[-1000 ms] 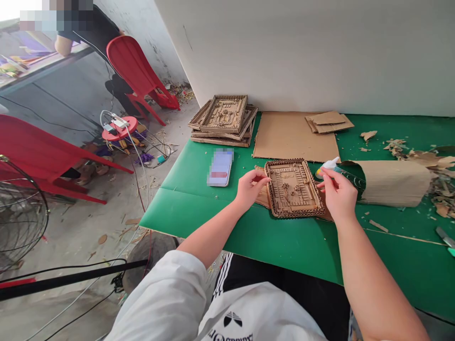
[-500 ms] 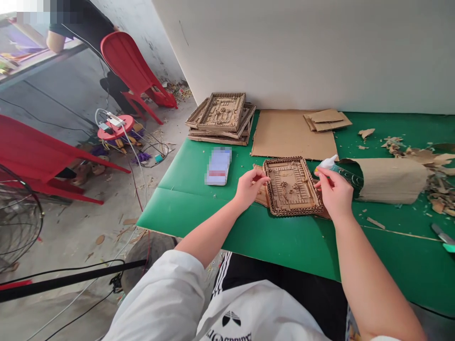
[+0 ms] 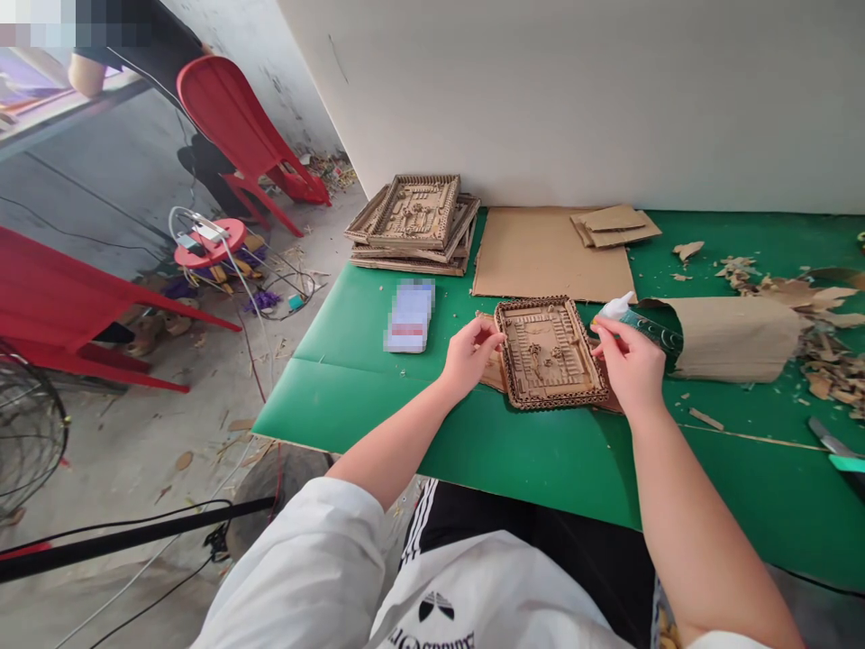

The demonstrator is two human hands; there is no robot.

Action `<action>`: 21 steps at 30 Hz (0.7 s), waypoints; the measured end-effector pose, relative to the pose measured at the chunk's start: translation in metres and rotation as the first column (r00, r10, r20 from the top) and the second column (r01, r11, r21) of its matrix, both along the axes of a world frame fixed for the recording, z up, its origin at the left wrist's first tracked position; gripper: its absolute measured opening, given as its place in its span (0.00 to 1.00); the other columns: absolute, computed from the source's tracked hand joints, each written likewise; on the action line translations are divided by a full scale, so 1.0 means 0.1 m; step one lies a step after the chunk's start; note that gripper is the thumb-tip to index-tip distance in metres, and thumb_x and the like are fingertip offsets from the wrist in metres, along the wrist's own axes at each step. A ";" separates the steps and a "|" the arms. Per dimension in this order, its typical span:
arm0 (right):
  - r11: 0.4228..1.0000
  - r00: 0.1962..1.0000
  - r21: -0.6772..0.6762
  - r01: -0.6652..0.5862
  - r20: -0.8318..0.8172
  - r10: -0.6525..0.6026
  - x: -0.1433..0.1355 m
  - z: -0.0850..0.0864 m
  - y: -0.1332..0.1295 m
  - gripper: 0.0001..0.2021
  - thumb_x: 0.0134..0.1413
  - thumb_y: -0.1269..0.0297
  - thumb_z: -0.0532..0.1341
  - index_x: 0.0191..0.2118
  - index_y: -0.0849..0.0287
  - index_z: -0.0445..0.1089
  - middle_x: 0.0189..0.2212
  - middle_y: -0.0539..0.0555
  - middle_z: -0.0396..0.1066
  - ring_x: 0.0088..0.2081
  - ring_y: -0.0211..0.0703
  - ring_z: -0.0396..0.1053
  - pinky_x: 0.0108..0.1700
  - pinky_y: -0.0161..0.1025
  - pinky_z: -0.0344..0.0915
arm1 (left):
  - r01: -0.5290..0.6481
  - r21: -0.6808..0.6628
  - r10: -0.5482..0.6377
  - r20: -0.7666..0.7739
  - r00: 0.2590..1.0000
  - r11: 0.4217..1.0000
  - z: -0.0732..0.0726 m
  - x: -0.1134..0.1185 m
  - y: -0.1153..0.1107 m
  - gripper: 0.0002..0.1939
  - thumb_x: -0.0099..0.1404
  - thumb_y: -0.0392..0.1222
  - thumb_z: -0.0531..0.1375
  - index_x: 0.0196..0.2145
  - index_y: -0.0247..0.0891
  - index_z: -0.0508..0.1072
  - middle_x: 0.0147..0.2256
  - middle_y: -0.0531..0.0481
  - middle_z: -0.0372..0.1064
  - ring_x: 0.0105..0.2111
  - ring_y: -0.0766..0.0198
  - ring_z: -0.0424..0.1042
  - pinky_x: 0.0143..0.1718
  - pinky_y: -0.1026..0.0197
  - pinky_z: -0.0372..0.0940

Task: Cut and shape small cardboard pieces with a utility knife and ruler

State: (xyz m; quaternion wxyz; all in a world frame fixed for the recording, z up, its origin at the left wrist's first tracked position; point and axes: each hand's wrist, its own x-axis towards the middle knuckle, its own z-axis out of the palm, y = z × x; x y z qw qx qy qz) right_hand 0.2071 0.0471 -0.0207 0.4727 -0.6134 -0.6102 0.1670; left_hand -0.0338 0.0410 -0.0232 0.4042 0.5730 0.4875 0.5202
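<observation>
Tray, right of frame centre, lies between my left hand and right hand, long axis up-frame; each hand's fingers pinch together, contents I cannot tell.

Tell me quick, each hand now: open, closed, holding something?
Left hand: curled at the left edge of the cardboard tray; grip can't be told.
Right hand: curled by the tray's right edge; can't tell if it holds anything.

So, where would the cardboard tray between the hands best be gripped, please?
Probably the raised rim of the cardboard tray, pinched at both sides, left hand from the left and right hand from the right: it lies face up, with relief pieces inside to avoid.
</observation>
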 end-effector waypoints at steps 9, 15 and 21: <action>0.999 0.999 0.042 -0.012 0.030 0.011 0.01 -0.02 0.01 0.13 0.54 0.57 0.58 0.40 0.56 0.75 0.37 0.54 0.77 0.23 0.38 0.71 0.33 0.40 0.71 | -0.037 0.004 0.037 0.010 0.999 0.999 0.00 0.00 0.00 0.08 0.58 0.43 0.61 0.27 0.38 0.66 0.23 0.57 0.66 0.24 0.70 0.68 0.28 0.66 0.60; 0.999 1.000 0.043 -0.014 0.025 0.013 0.01 -0.02 0.01 0.13 0.54 0.57 0.58 0.40 0.56 0.75 0.37 0.54 0.77 0.23 0.38 0.71 0.33 0.40 0.71 | -0.051 0.008 0.051 0.006 0.999 0.999 -0.01 0.01 0.00 0.07 0.56 0.42 0.63 0.28 0.38 0.69 0.25 0.56 0.67 0.25 0.70 0.68 0.28 0.66 0.61; 0.998 0.999 0.056 -0.024 0.031 0.022 0.01 -0.02 0.01 0.12 0.54 0.58 0.59 0.40 0.56 0.75 0.37 0.54 0.77 0.22 0.37 0.71 0.33 0.40 0.70 | -0.039 0.002 0.039 -0.001 0.999 0.999 -0.03 0.00 0.01 0.07 0.56 0.42 0.63 0.26 0.38 0.70 0.25 0.55 0.69 0.24 0.69 0.69 0.27 0.66 0.62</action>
